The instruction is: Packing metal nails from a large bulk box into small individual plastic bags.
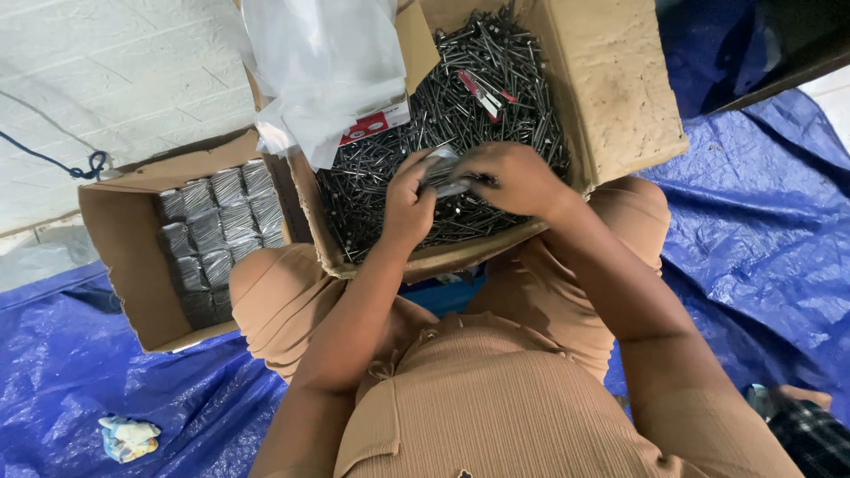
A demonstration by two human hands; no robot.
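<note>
While you sit on the blue tarp (753,257), both your hands meet over the big box (620,97) of loose nails (496,80) propped against your knees. Your left hand (409,202) curls its fingers round one end of a small bundle of nails (447,174), and your right hand (513,177) closes over the other end from the right; the bundle sits just above the loose pile, near the box's near edge. How tightly the right fingers pinch I cannot quite tell, since the back of the hand hides them. A red stapler-like tool (482,91) lies on the nails farther in, and a clear plastic bag (323,66) hangs over the box's left flap. To the left, a smaller box (119,257) holds packed nail bundles (217,235) in rows. A crumpled scrap (128,436) lies on the tarp, near left.
</note>
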